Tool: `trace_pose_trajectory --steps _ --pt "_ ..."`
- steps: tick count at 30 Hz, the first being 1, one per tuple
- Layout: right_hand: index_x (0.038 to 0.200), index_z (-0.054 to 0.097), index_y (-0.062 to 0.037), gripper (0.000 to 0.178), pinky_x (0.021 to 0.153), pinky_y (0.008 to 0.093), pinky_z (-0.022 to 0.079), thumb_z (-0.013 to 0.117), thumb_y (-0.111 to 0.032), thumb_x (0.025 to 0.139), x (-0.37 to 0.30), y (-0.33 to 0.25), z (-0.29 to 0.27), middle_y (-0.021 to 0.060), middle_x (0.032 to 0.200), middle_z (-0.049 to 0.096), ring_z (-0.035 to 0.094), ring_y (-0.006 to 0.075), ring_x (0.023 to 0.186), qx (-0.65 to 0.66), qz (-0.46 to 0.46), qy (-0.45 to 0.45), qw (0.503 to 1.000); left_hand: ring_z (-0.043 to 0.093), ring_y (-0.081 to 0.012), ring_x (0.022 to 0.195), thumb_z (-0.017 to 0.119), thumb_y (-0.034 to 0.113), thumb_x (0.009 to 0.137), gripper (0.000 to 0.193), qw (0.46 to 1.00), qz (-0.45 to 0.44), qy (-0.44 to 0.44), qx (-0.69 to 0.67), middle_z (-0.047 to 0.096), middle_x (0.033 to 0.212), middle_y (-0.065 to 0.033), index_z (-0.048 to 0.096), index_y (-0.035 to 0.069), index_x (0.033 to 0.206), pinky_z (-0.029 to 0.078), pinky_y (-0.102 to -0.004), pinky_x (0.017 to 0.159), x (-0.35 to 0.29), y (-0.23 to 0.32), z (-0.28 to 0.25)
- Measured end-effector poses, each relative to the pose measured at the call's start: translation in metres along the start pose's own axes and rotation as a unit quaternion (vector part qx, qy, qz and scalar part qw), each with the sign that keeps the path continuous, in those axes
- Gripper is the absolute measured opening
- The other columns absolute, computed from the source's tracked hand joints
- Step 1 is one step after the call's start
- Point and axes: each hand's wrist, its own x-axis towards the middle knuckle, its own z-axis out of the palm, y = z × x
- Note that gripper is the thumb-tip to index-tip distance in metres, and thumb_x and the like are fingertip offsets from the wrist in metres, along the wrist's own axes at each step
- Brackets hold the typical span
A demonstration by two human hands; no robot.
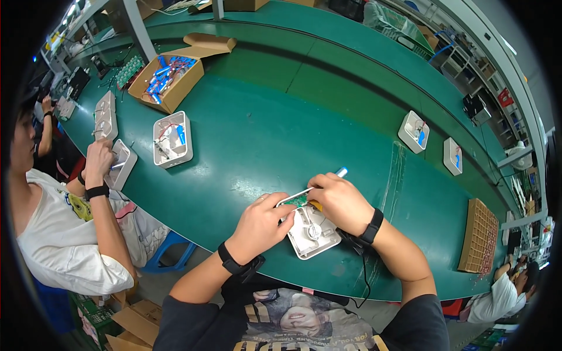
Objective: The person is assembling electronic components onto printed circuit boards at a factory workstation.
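A white square plastic housing lies on the green table in front of me, with a round white part inside. At its far side a green circuit board shows between my hands. My left hand grips the housing's left edge, thumb and fingers bent at the board. Over the far right corner is my right hand, its fingers pinched together; what they hold is hidden. A blue cylinder with a white end sticks out just beyond those fingers. Something yellow shows under them, partly covered.
Another open white housing stands left, near a cardboard box of blue batteries. Two more housings, one here, stand far right. A divided brown tray is at right. A co-worker handles a housing at left. A black cable hangs nearby.
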Motion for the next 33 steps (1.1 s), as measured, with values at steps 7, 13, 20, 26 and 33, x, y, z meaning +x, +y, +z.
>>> trace_pose_trajectory --steps 7,13,20,26,33 --pt "0.091 0.075 -0.0037 0.011 0.089 0.0392 0.054 0.073 -0.005 0.08 0.002 0.003 -0.003 0.0095 0.107 0.068 0.063 0.0288 0.098 -0.03 -0.017 -0.012 0.999 0.073 -0.0307 0.093 0.078 0.011 0.085 0.011 1.0 0.006 -0.017 0.006 0.074 0.106 -0.0118 0.08 0.006 0.096 0.06 -0.0405 0.081 0.003 -0.001 0.0" --pt "0.087 0.074 -0.0036 0.008 0.09 0.0381 0.054 0.071 -0.002 0.079 -0.001 -0.001 -0.001 0.0097 0.103 0.065 0.061 0.0286 0.098 -0.073 -0.026 0.0 0.997 0.074 -0.0307 0.092 0.078 0.011 0.086 0.01 1.0 0.009 -0.007 0.012 0.075 0.106 -0.0117 0.079 0.006 0.095 0.061 -0.0404 0.08 0.001 -0.001 0.005" --pt "0.087 0.073 -0.0032 0.01 0.089 0.0391 0.054 0.071 -0.002 0.077 -0.003 0.002 -0.001 0.0099 0.103 0.065 0.061 0.029 0.096 -0.05 -0.022 -0.018 0.998 0.075 -0.0312 0.09 0.079 0.011 0.086 0.008 1.0 -0.002 0.003 0.007 0.075 0.105 -0.0119 0.078 0.005 0.092 0.062 -0.0398 0.079 -0.001 -0.002 0.005" --pt "0.092 0.074 -0.0026 0.013 0.089 0.0394 0.053 0.072 -0.002 0.079 0.0 0.003 -0.008 0.0105 0.108 0.066 0.063 0.0309 0.099 -0.029 -0.005 -0.046 0.999 0.074 -0.0317 0.09 0.079 0.01 0.086 0.008 1.0 0.013 0.007 0.014 0.075 0.105 -0.0131 0.078 0.004 0.091 0.061 -0.0404 0.079 0.003 -0.004 0.003" --pt "0.114 0.075 -0.0048 0.02 0.098 0.0357 0.053 0.071 -0.004 0.095 -0.026 0.012 -0.021 0.0121 0.123 0.071 0.068 0.029 0.112 0.274 0.142 0.156 0.938 0.071 -0.0333 0.088 0.078 0.006 0.086 0.01 0.998 0.015 0.055 -0.008 0.075 0.105 -0.017 0.078 0.0 0.093 0.057 -0.0413 0.075 0.004 -0.019 -0.007"
